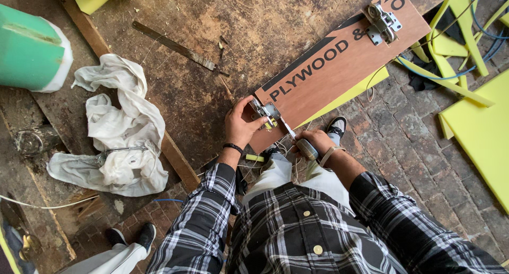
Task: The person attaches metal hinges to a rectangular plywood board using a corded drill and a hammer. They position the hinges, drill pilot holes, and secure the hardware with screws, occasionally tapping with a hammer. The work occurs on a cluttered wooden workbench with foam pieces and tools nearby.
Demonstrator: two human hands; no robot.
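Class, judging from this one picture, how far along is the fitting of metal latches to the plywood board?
Done: one metal latch sits at the far end of the plywood board. In hand: the left hand steadies a second latch at the near end while the right hand applies a screwdriver. Left: whether this latch is fully fastened cannot be told.

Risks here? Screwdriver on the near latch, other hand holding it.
1. The left hand pinches the metal latch right beside the screwdriver tip; a slip could jab the fingers.
2. The plywood board overhangs the worn workbench with no clamp in sight, so pushing may shift or tip it.
3. Blue cable and yellow offcuts lie on the brick floor near the feet: a possible trip.
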